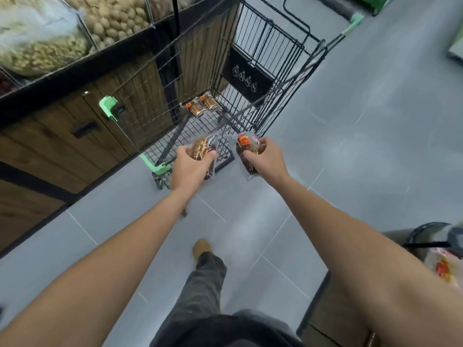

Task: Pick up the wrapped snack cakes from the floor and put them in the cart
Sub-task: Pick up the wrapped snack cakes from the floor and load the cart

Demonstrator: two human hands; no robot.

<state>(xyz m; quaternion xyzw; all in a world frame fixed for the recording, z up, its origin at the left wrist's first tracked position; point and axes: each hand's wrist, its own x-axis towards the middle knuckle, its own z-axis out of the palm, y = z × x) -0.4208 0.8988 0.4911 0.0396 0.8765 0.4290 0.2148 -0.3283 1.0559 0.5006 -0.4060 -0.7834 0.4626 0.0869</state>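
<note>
At the far left, clear bins of nuts sit on a dark shelf above a wooden cabinet. Next to the cabinet stands a black wire cart with mint-green corner guards. On its mesh floor, towards the cabinet side, lies a pair of wrapped snack cakes, side by side and touching. At the cart's near end the left hand is stretched out, its fingers and thumb curled round a wrapped snack cake, which it holds above the cart's near edge. Just to the right, the right hand grips a second wrapped cake with an orange label, fingers wrapped round its clear wrapper beside the cart's near right corner. Both cakes are off the grey tiled floor. Lower down, one tan shoe and a dark trouser leg step forward, and at the far right edge a blurred dark basket shows.
</note>
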